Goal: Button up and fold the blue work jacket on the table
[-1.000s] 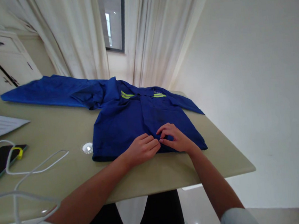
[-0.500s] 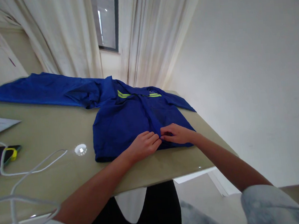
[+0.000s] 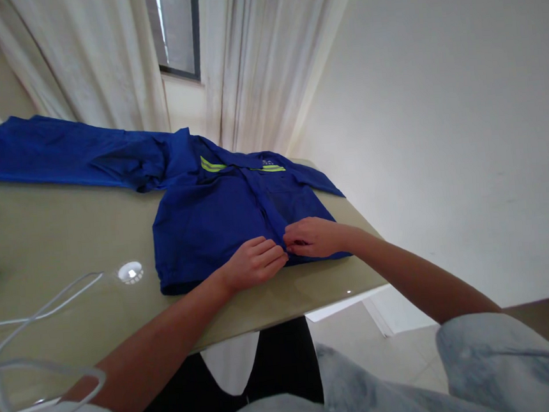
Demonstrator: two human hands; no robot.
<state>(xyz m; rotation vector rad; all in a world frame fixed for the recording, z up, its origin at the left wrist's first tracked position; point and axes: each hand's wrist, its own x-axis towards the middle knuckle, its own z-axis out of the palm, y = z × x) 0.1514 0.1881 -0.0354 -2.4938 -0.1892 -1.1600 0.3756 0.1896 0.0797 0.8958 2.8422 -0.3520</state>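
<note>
1. The blue work jacket (image 3: pixel 209 231) lies flat on the tabletop (image 3: pixel 55 225), with its collar on the far side and its hem near the person. Two yellow-green reflective stripes (image 3: pixel 213 165) cross the chest.
2. One long jacket sleeve (image 3: pixel 53 151) goes out straight to the left side of the view and passes beyond the picture edge.
3. The left hand (image 3: pixel 253 263) rests on the lower front of the jacket, with fingers curled and narrow, just beside the front opening.
4. The right hand (image 3: pixel 312 238) is at the same opening, fingertips together on the front edge and almost touching the left hand. I cannot tell if either hand really holds the cloth.
5. The work in hand seems to be at this front edge, near the hem. In my judgement, this place calls for fine finger work and for the cloth to stay flat.
6. Farther from the jacket, a white cable (image 3: pixel 43 309) lies on the tabletop, near a round white cable port (image 3: pixel 130 272).
</note>
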